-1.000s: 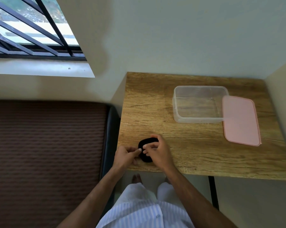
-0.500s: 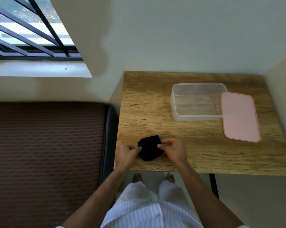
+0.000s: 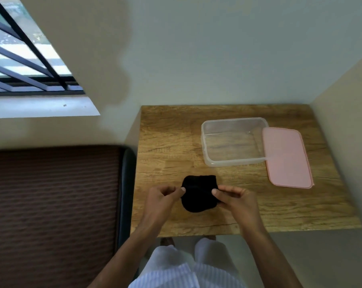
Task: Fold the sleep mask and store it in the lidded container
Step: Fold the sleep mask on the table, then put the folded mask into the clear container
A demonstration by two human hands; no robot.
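Observation:
A black sleep mask (image 3: 198, 193), folded into a compact rounded shape, lies on the wooden table (image 3: 290, 213) near its front edge. My left hand (image 3: 162, 197) pinches the mask's left edge between thumb and fingers. On the opposite side my right hand (image 3: 234, 197) pinches the right edge. A clear plastic container (image 3: 205, 146) stands open and empty farther back, to the right of the mask. Its pink lid (image 3: 286, 159) lies flat on the table against the container's right side.
A brown ribbed mattress or cushion (image 3: 51, 204) with a dark edge sits just left of the table. Walls close in behind and to the right of the table. A barred window (image 3: 26, 59) is at the upper left.
The mask has been spread out from under my fingers; both hands moved apart to pinch its left and right edges. The camera view shifted slightly.

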